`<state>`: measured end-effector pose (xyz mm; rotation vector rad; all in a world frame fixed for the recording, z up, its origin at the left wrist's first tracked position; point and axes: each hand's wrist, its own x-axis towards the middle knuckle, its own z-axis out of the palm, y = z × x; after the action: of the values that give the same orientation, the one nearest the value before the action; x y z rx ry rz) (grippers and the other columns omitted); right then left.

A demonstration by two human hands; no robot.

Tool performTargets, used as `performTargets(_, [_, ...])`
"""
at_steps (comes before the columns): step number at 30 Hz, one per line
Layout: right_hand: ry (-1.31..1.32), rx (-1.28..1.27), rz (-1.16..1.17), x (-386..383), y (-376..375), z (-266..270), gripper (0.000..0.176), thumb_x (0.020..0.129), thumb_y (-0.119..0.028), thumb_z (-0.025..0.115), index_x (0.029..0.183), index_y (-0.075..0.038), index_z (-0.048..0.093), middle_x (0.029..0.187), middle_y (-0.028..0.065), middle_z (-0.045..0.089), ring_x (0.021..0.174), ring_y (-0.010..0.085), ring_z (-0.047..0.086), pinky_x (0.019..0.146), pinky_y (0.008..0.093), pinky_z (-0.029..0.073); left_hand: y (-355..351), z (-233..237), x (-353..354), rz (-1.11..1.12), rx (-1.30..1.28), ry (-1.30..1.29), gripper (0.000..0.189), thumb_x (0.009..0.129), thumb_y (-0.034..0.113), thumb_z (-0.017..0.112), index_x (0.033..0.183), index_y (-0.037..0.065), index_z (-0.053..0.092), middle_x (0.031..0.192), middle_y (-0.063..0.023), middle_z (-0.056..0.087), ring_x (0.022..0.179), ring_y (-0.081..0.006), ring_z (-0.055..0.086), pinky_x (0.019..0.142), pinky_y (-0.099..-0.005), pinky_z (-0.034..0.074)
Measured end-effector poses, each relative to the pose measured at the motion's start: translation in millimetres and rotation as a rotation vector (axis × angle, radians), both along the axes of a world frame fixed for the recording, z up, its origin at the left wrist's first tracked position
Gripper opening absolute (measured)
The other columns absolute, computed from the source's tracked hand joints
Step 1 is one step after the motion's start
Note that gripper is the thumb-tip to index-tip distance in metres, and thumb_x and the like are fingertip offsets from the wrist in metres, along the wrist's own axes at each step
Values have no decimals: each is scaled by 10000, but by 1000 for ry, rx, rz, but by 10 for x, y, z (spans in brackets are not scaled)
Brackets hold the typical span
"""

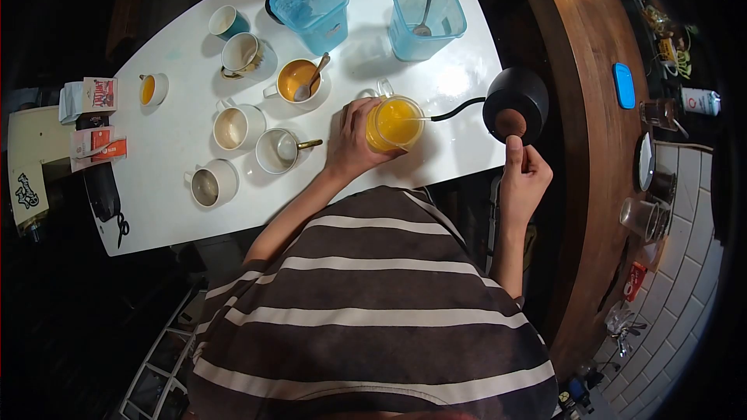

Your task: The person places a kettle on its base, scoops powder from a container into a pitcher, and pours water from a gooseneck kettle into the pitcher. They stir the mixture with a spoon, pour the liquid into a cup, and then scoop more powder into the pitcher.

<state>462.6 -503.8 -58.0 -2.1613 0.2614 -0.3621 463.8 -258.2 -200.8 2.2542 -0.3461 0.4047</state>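
My left hand (350, 144) is wrapped around a clear glass mug (395, 124) with yellow-orange liquid in it, near the table's front edge. My right hand (524, 180) is closed at the near side of a black gooseneck kettle (515, 89), whose handle is mostly hidden. The kettle is tilted, its thin spout pointing left at the mug, and a fine stream runs from the tip into it. Left of the mug stand a white cup (317, 95) with orange inside and a spoon (313, 76), and a pale cup (276, 151) with a gold-coloured handle.
Several used cups, including a white mug (240, 126), stand on the white table (171, 214). At the back are a blue tub (327, 27) and another blue container (416, 45) holding a spoon. A wooden counter (580, 109) runs along the right, with a blue lid (624, 85).
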Motion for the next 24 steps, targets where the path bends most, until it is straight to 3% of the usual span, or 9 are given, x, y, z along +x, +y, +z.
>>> performTargets(5, [22,32,14,7,-8,-6,644,909,-404,734,620,-33,294,577,-30,228,582,85,217,524,320,131,-2,-39,5,-7,-27,0,1008,605,410,930,1376,35,400,1297,-164,479,1212,-354,496,1041,-457,417])
performTargets(11, [223,157,3,74,-55,-162,666,947,-511,647,583,-71,305,553,-53,258,536,62,237,493,298,156,11,-17,1,-8,1,19,1008,607,405,929,1378,31,396,1297,-167,476,1219,-356,487,1041,-460,418])
performTargets(13, [363,324,22,99,-66,-172,609,987,-566,534,577,-137,397,514,-74,334,412,26,299,401,219,199,5,-29,6,-14,-19,-2,1010,609,401,927,1378,25,391,1295,-162,474,1220,-353,485,1046,-462,415])
performTargets(24, [675,757,22,230,-278,-430,628,944,-707,462,648,-159,387,500,-88,258,379,31,221,372,216,180,15,-80,24,-52,-22,107,1070,631,454,905,1426,14,339,1427,-186,476,1321,-369,474,1111,-458,388])
